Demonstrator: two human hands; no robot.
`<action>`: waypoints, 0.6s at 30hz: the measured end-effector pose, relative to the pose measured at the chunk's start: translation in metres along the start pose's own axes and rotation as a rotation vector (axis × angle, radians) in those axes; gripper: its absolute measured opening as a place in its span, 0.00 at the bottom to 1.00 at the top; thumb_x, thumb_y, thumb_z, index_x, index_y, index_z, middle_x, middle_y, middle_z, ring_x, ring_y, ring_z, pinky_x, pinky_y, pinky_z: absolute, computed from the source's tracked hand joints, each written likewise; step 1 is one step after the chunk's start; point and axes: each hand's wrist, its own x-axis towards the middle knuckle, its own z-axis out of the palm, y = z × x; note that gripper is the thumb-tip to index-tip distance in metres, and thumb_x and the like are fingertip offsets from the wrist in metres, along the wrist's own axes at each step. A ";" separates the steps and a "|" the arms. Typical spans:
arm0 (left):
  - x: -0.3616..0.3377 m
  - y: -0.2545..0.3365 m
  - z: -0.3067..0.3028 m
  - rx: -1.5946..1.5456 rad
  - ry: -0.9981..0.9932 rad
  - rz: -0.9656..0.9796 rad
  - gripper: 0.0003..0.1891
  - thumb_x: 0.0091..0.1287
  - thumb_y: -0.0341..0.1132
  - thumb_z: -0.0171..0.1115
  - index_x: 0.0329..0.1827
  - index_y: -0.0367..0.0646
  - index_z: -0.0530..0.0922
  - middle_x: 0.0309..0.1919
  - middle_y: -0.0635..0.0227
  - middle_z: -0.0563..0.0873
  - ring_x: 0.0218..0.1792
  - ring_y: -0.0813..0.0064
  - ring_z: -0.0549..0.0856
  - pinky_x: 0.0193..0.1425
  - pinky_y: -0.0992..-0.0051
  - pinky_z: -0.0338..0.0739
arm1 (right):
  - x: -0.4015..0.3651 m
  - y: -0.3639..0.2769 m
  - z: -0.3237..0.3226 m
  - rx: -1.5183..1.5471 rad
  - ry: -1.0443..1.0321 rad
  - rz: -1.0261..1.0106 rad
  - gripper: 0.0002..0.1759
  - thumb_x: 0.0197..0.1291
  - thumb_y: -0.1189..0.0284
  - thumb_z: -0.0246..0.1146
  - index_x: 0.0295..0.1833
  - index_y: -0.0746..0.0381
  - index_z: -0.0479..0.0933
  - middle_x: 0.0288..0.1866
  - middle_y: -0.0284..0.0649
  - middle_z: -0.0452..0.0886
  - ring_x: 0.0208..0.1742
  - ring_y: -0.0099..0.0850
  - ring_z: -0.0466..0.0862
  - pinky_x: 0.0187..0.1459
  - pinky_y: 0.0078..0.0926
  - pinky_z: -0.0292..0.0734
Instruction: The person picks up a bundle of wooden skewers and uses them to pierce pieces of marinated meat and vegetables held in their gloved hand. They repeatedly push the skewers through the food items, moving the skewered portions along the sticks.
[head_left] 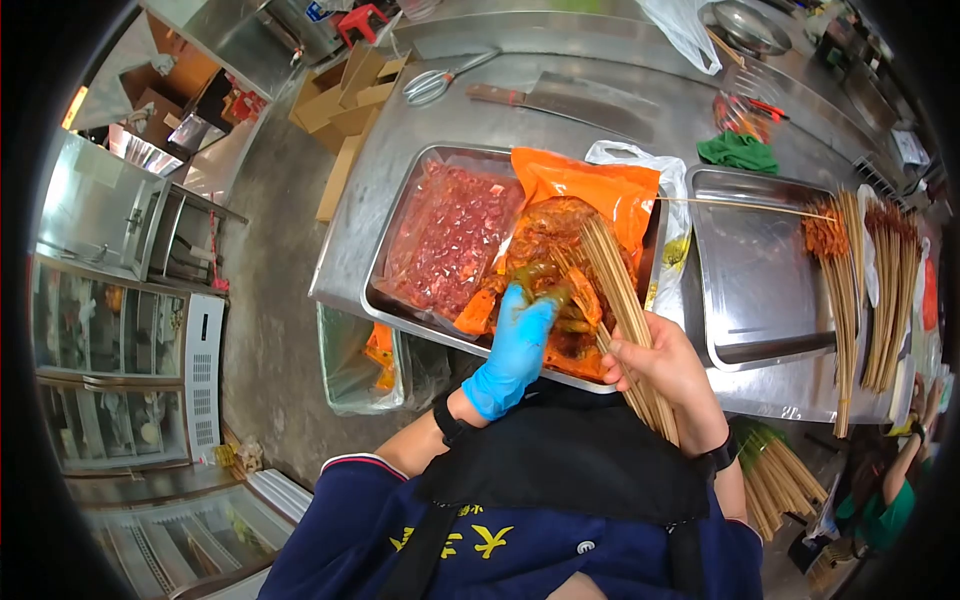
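My left hand wears a blue glove whose fingers are smeared with sauce. Its fingers are closed at the marinated meat, against a piece near the stick tips; the exact grip is unclear. A bundle of wooden skewers is held in my bare right hand, slanting over the meat. The meat lies in an orange bag inside a metal tray. Left of it in the same tray is a clear bag of red diced meat.
A second metal tray is on the right, with loaded skewers across its right edge. Behind lie a cleaver, scissors and a green cloth. A lined bin stands below left. Another person is at lower right.
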 end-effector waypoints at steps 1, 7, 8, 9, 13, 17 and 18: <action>-0.001 0.004 0.003 0.063 -0.037 -0.082 0.18 0.61 0.26 0.51 0.55 0.35 0.65 0.45 0.65 0.76 0.43 0.77 0.79 0.46 0.79 0.74 | 0.000 0.000 0.000 0.010 -0.006 0.000 0.06 0.57 0.78 0.56 0.40 0.67 0.67 0.28 0.41 0.76 0.25 0.27 0.80 0.23 0.19 0.76; 0.000 0.003 0.007 0.124 -0.143 -0.136 0.18 0.58 0.22 0.54 0.53 0.33 0.68 0.42 0.66 0.78 0.41 0.79 0.78 0.45 0.80 0.73 | -0.002 -0.002 0.004 -0.025 0.030 0.008 0.06 0.56 0.78 0.56 0.39 0.67 0.69 0.28 0.41 0.77 0.25 0.26 0.80 0.25 0.19 0.76; 0.002 0.001 0.003 0.156 -0.128 -0.156 0.17 0.58 0.23 0.53 0.52 0.33 0.68 0.42 0.66 0.78 0.41 0.79 0.78 0.45 0.80 0.73 | -0.002 -0.002 0.005 -0.045 0.056 0.007 0.06 0.55 0.78 0.57 0.39 0.67 0.70 0.28 0.40 0.77 0.25 0.26 0.80 0.25 0.19 0.75; 0.004 0.000 0.000 0.188 -0.111 -0.176 0.16 0.58 0.23 0.52 0.51 0.33 0.69 0.42 0.67 0.79 0.41 0.79 0.78 0.45 0.80 0.73 | -0.003 0.000 0.005 -0.045 0.055 0.006 0.06 0.55 0.78 0.57 0.39 0.67 0.70 0.28 0.40 0.77 0.25 0.26 0.80 0.25 0.19 0.75; 0.007 -0.002 0.002 0.148 -0.129 -0.148 0.15 0.59 0.23 0.50 0.50 0.32 0.70 0.42 0.66 0.78 0.41 0.79 0.78 0.45 0.80 0.73 | -0.009 0.000 0.002 -0.519 0.190 -0.394 0.07 0.53 0.75 0.60 0.36 0.67 0.74 0.30 0.36 0.78 0.24 0.24 0.78 0.27 0.18 0.71; 0.017 -0.001 0.005 0.287 -0.103 -0.105 0.16 0.58 0.23 0.50 0.49 0.31 0.71 0.38 0.68 0.80 0.36 0.80 0.77 0.39 0.79 0.73 | -0.022 -0.015 0.006 -0.113 -0.031 -0.196 0.09 0.56 0.75 0.58 0.42 0.66 0.72 0.32 0.39 0.79 0.29 0.26 0.80 0.29 0.20 0.74; 0.021 -0.004 0.005 0.420 -0.120 -0.105 0.16 0.57 0.24 0.51 0.49 0.31 0.72 0.35 0.68 0.80 0.34 0.80 0.78 0.37 0.78 0.73 | -0.024 -0.019 0.006 0.044 -0.186 0.000 0.11 0.57 0.75 0.58 0.45 0.66 0.71 0.32 0.40 0.79 0.31 0.28 0.81 0.31 0.21 0.76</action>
